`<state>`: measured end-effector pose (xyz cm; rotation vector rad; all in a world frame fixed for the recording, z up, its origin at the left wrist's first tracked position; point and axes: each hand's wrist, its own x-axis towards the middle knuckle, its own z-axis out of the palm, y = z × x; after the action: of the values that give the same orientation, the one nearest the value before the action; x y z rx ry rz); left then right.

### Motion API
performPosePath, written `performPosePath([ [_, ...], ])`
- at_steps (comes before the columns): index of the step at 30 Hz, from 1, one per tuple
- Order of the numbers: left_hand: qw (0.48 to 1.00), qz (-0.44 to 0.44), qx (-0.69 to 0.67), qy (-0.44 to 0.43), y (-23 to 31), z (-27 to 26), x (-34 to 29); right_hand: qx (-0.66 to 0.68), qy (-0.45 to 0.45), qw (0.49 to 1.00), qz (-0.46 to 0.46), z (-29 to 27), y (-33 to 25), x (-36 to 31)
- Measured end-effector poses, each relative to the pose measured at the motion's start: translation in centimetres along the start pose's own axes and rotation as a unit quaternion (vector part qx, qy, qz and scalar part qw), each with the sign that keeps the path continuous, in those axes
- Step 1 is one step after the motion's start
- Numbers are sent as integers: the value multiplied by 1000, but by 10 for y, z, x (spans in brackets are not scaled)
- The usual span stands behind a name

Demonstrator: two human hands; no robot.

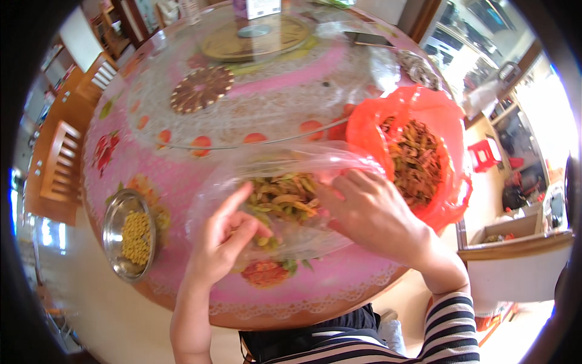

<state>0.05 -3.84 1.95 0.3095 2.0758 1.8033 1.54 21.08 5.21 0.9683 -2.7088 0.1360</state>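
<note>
A clear plastic bag [303, 239] lies spread on the table in front of me, with yellow-brown bean pods [285, 197] heaped in it. At the left side of the heap is my left hand [225, 238], its index finger stretched out and the thumb apart; nothing shows in it. My right hand [374, 203] reaches over the right side of the bag with its fingers bent down and closed; what they pinch is hidden. Touching the bag's right side stands an open red plastic bag [364, 118] full of brown pods or hulls [417, 167].
A steel bowl [109, 239] of yellow beans [136, 238] sits near the table's left edge. Farther back are a round brown trivet [202, 89], a turntable [212, 45] with a box [256, 8], and a phone [368, 39]. Wooden chairs [59, 161] stand at left.
</note>
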Motion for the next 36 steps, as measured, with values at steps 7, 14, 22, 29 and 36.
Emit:
performPosePath([
  [7, 1000, -1, -10, 28, 6, 3, 1, 109, 154, 977, 97, -28, 26, -46],
  [14, 999, 24, -4, 43, 22, 11, 11, 40, 139, 930, 338, -27, 121, -74],
  [22, 996, 62, -62, -19, 40, 20, 18, 22, -34, 934, 354, 3, 155, -75],
  [29, 992, 38, -115, -30, 16, 25, 13, 79, 92, 927, 354, -15, 139, -69],
  [36, 991, 84, -102, -4, 6, 18, 4, 401, 26, 879, 256, -51, 33, -23],
])
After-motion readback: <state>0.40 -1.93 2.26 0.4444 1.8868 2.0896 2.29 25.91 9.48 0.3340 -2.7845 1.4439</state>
